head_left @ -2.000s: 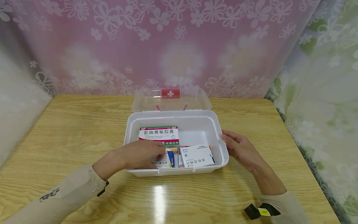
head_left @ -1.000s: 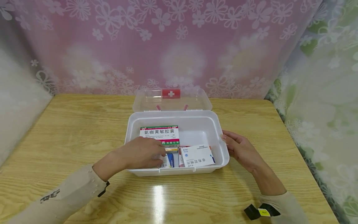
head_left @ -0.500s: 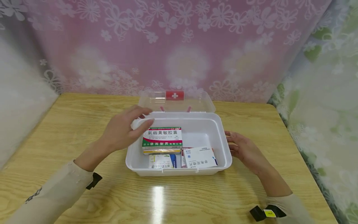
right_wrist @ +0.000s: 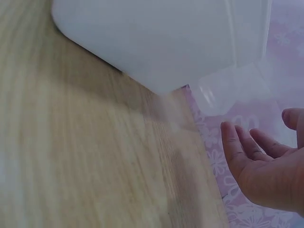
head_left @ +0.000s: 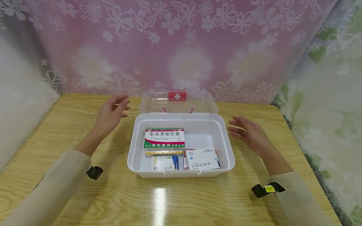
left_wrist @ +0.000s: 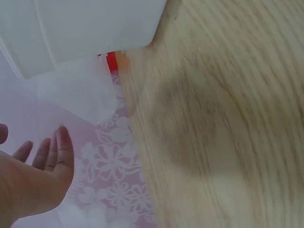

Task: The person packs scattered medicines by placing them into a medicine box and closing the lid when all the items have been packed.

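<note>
A white plastic medicine box (head_left: 181,173) stands mid-table, its clear lid (head_left: 198,102) with a red cross label tipped back behind it. Inside, a green and white capsule carton (head_left: 164,138) lies at the left on top of a yellow-edged carton (head_left: 164,153). In front of those is a white and blue carton (head_left: 162,162); a white carton (head_left: 203,158) leans over a reddish one at the front right. My left hand (head_left: 110,116) hovers left of the lid with loosely bent fingers, holding nothing. To the right of the box, my right hand (head_left: 251,135) is also bare, fingers relaxed near the rim.
The wooden table (head_left: 113,194) has its far edge just behind the lid. A pink floral curtain (head_left: 186,56) hangs behind it, and pale floral cloth (head_left: 333,110) borders the right side.
My left hand has come out of the box, away from the cartons, and moved left and back. The right hand has let go of the box's right rim and moved slightly up.
</note>
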### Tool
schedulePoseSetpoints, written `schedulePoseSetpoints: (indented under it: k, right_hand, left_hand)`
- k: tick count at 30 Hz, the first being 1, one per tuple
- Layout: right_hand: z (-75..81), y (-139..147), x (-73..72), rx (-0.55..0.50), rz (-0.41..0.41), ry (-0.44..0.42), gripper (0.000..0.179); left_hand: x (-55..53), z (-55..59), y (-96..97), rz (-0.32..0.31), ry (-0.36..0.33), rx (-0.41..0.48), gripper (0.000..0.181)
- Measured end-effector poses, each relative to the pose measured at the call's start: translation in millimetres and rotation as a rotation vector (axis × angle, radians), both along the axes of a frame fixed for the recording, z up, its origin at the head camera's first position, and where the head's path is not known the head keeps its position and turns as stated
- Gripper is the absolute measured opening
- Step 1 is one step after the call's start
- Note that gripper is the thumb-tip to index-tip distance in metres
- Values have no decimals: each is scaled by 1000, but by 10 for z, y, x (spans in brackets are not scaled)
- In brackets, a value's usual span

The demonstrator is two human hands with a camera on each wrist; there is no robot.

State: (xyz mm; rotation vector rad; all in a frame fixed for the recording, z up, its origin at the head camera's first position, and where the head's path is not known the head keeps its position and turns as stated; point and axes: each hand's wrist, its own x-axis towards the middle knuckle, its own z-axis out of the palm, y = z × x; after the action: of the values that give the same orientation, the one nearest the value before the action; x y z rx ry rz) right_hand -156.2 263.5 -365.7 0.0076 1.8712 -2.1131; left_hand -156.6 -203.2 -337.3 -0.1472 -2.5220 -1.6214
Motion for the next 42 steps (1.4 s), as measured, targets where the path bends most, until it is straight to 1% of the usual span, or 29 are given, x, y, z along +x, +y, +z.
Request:
schedulePoseSetpoints:
  k: [3,5,8,10,12,15,17,20,21,24,27,29,32,35,38,42]
  right_hand:
    - [-2,-16,-151,-43,-27,-22,43]
    - [-2,-31,-253,-40,-38,-33,47]
    - [-14,-48,-396,9,-35,-43,58]
    - [-23,-68,-475,62,-25,-45,66]
    - [-33,-93,-542,91,-11,-44,70]
    - [-40,-154,-628,73,7,-53,69]
    - [-36,-206,-673,51,13,-67,66]
    - [-25,-286,-725,50,39,-82,65]
    - [-26,-311,-737,54,53,-81,63]
    - [-42,-371,-767,50,98,-52,58]
    - [-68,-410,-778,21,111,-27,51]
    - [-78,-420,-779,-8,105,-28,47]
    - [-77,-431,-777,-46,72,-38,46]
    - [-57,-443,-780,-34,50,-16,46]
    - [-34,-455,-783,-11,47,19,47]
    - [-13,-442,-771,2,72,68,47]
  left_hand:
    - [-92,-45,-1,1,-109,122,51]
    - [-170,-76,3,-10,-186,197,56]
    - [-301,-126,12,-48,-312,288,61]
    - [-392,-160,21,-79,-401,316,66]
    - [-477,-194,33,-104,-480,334,68]
    - [-577,-248,46,-106,-561,379,68]
    - [-627,-291,53,-104,-587,437,66]
    - [-675,-337,59,-111,-605,511,62]
    - [-681,-345,59,-121,-606,520,62]
    - [-690,-352,57,-155,-597,519,60]
    - [-688,-338,68,-168,-575,497,56]
    - [-689,-323,93,-159,-549,475,55]
    - [-685,-299,139,-132,-501,449,57]
    - [-684,-280,175,-106,-444,459,58]
    - [-680,-272,201,-83,-399,463,54]
    - [-688,-276,236,-77,-336,418,50]
